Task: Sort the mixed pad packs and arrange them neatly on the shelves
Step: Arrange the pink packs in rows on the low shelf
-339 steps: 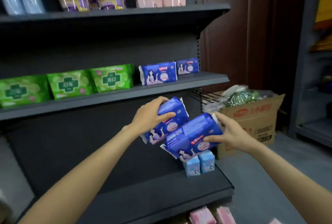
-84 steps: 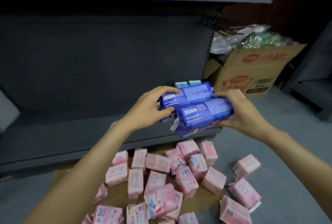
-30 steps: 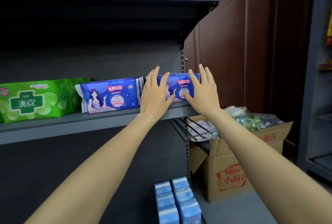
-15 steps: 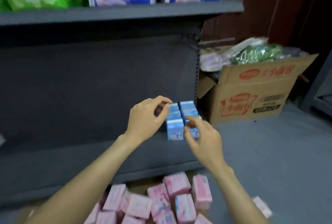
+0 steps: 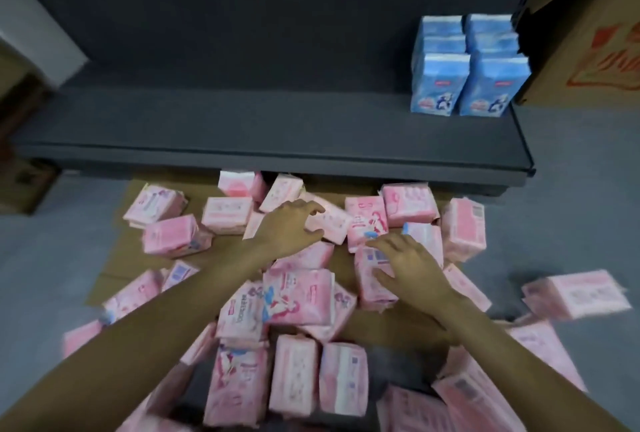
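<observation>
Several pink pad packs (image 5: 298,296) lie scattered on a flat sheet of cardboard (image 5: 119,258) on the floor in front of the bottom shelf (image 5: 277,134). My left hand (image 5: 289,225) reaches into the pile, its fingers and thumb closing round one pink pack (image 5: 332,224). My right hand (image 5: 407,265) lies with spread fingers on top of another pink pack (image 5: 372,284). Small light-blue packs (image 5: 467,68) stand in two tidy rows at the right end of the bottom shelf.
A brown cardboard box (image 5: 595,51) stands on the floor right of the shelf. Another box (image 5: 20,186) sits at the far left. Loose pink packs (image 5: 575,293) lie on the grey floor at the right. The shelf left of the blue packs is bare.
My view has dropped from the light-blue packs to the floor pile. Both hands have moved down from the blue packs onto pink packs.
</observation>
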`<state>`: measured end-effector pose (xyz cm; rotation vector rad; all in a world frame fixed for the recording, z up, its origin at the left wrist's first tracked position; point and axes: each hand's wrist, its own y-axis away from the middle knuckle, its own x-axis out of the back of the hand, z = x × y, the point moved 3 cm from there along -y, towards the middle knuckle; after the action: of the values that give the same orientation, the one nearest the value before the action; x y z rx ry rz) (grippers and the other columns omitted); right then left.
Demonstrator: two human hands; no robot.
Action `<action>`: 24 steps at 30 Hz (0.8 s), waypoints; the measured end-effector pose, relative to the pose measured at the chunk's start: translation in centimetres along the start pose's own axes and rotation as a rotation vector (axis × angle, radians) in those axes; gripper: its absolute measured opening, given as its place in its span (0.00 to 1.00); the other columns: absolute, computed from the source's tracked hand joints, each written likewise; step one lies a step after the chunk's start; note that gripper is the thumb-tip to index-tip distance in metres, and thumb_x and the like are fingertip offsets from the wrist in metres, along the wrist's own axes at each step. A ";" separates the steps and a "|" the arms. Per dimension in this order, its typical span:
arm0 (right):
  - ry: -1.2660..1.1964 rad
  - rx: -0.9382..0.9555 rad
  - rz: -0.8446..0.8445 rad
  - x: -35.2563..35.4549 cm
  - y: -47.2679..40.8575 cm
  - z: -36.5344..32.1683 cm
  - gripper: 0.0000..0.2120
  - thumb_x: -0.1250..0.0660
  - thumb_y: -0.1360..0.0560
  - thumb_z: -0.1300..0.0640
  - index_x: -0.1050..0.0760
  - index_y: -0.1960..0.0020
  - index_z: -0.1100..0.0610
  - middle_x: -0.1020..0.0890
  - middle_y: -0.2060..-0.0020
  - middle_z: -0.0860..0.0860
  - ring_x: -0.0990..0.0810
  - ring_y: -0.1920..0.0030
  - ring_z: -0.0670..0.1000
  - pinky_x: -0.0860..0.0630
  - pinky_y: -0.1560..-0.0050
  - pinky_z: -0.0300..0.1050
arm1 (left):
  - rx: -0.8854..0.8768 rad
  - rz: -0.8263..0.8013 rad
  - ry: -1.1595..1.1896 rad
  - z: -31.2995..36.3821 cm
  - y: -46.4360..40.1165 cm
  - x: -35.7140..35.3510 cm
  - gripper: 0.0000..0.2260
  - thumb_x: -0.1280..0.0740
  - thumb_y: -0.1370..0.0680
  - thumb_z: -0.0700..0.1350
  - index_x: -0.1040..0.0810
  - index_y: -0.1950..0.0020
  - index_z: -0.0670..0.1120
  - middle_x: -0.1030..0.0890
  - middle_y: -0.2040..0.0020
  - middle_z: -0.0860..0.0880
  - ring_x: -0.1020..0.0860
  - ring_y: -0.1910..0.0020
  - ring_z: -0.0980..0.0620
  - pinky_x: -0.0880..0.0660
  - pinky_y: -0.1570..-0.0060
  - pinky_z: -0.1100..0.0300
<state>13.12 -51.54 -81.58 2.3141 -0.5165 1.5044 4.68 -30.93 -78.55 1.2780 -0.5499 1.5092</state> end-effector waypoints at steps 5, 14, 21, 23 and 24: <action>0.087 0.021 -0.025 -3.8 -1.2 0.0 0.26 0.24 0.37 0.52 0.23 0.41 0.56 0.20 0.47 0.59 0.20 0.52 0.64 0.22 0.53 0.57 | -0.040 -0.167 -0.092 -3.2 2.9 -2.6 0.23 0.36 0.23 0.57 0.32 0.30 0.53 0.29 0.32 0.49 0.32 0.34 0.49 0.31 0.39 0.55; 0.083 0.017 0.044 -3.7 -5.4 -2.3 0.25 0.28 0.28 0.55 0.28 0.33 0.57 0.24 0.38 0.57 0.25 0.40 0.60 0.27 0.42 0.55 | -0.182 -0.053 -0.036 -6.5 0.8 -3.1 0.20 0.36 0.22 0.54 0.30 0.31 0.52 0.27 0.34 0.51 0.29 0.37 0.51 0.30 0.42 0.57; 0.295 -0.018 -0.055 -3.2 -14.7 -5.5 0.39 0.37 0.28 0.34 0.43 0.25 0.54 0.31 0.32 0.54 0.30 0.35 0.57 0.35 0.37 0.53 | -0.061 0.181 -0.061 -10.5 -6.1 -2.2 0.33 0.30 0.28 0.58 0.37 0.28 0.48 0.31 0.32 0.45 0.32 0.34 0.45 0.37 0.35 0.53; 0.339 -0.105 -0.116 -4.5 -16.6 -6.7 0.45 0.37 0.32 0.30 0.46 0.25 0.53 0.31 0.32 0.54 0.30 0.35 0.58 0.36 0.36 0.54 | -0.012 0.163 -0.033 -11.7 -7.4 -2.9 0.38 0.29 0.30 0.61 0.40 0.27 0.47 0.33 0.31 0.43 0.33 0.34 0.43 0.37 0.35 0.51; 0.356 -0.138 -0.140 -5.4 -17.1 -7.0 0.45 0.36 0.32 0.30 0.46 0.25 0.53 0.31 0.33 0.54 0.30 0.36 0.58 0.37 0.36 0.55 | 0.006 0.143 -0.036 -12.0 -7.8 -3.5 0.39 0.29 0.30 0.61 0.41 0.26 0.47 0.34 0.31 0.41 0.33 0.35 0.42 0.35 0.37 0.51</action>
<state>13.56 -32.64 -85.24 1.8801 -0.3423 1.7027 6.11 -19.51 -87.74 1.2959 -0.6727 1.6089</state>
